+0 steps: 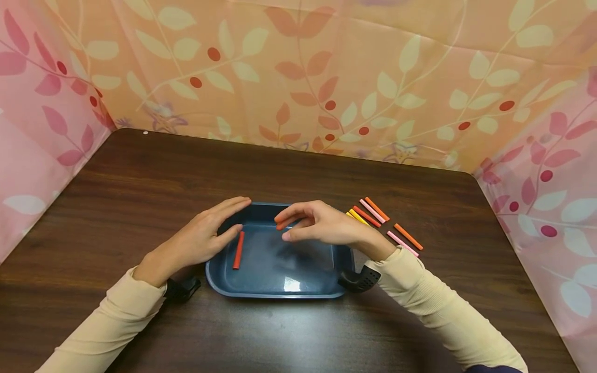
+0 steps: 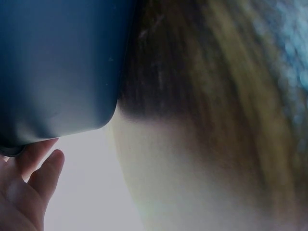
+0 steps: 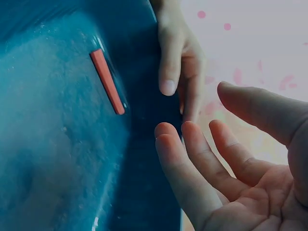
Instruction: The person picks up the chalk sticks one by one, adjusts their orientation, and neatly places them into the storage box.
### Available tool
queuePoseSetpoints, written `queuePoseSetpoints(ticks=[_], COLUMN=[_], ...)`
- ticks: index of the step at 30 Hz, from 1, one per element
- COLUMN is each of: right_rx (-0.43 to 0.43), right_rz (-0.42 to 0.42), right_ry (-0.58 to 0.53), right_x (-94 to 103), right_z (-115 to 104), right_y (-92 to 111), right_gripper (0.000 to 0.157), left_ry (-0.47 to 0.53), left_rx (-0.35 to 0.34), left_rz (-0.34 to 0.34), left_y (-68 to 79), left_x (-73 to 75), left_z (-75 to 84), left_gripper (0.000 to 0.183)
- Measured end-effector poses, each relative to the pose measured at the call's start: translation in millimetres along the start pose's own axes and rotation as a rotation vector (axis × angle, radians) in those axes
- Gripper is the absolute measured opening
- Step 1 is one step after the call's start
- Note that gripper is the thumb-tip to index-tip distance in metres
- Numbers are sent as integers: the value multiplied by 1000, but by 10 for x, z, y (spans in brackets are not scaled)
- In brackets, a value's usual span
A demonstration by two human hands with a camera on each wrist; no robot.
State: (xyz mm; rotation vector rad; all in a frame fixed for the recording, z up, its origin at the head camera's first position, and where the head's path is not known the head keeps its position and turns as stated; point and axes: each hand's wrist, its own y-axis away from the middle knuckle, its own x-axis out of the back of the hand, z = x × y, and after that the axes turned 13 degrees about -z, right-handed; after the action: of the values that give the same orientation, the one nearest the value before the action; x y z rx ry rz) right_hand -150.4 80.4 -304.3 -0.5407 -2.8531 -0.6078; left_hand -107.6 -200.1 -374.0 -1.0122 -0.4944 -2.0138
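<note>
Patterned cloth [image 1: 298,77] is hanging behind the worktop [image 1: 154,171], peach at the back, with pink side panels [image 1: 32,155] flanking the left and right edges. A white spot [image 1: 145,132] is showing at the worktop's far-left corner.

Blue tray [image 1: 280,296] is sitting mid-worktop, well in from the left and right edges. Red stick [image 1: 238,250] is lying inside it, just beside the left wall and running roughly along it.

Left hand [image 1: 200,237] is resting at the tray's left rim toward the far-left corner: fingers extended along the outside, thumb reaching over the inside near the red stick's far end. Fingers fairly straight, not clenched.

Right hand [image 1: 322,223] is hovering over the tray's far-right part. Fingers are bending loosely, thumb standing apart; right wrist view is showing them spread, released.

Between tray and right edge, more sticks are lying: yellow sticks [image 1: 358,216] nearest the tray, then second red stick [image 1: 367,216], pink stick [image 1: 373,211], orange stick [image 1: 377,209]. Another orange stick [image 1: 408,237] and another pink stick [image 1: 403,243] are lying slightly apart, closer to the right edge.

Black wrist units [image 1: 361,280] are sitting below both cream sleeves [image 1: 429,300].
</note>
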Motion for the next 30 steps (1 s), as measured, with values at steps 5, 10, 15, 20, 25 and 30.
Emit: queuePoseSetpoints(ticks=[5,10,15,20,25,30], right_rx=[32,33,31,18,1,-1], right_rz=[51,86,124,178,237,284], right_ry=[-5,-6,-1,29,31,24], right_x=[8,35,71,96,120,152], right_z=[-5,-9,10,51,99,148], right_y=[105,208,316,402,493,557], right_gripper=[42,43,42,45,47,47], left_ry=[2,1,-9,-12,-5,-6], left_rx=[-1,-4,-12,-20,-20,-24], left_rz=[0,7,17,20,16,20], left_y=[-6,-7,1,7,5,4], left_x=[-12,-15,-14,-15,-15,-15], left_z=[3,8,2,-1,8,6], left_gripper=[57,57,57,57,57,57])
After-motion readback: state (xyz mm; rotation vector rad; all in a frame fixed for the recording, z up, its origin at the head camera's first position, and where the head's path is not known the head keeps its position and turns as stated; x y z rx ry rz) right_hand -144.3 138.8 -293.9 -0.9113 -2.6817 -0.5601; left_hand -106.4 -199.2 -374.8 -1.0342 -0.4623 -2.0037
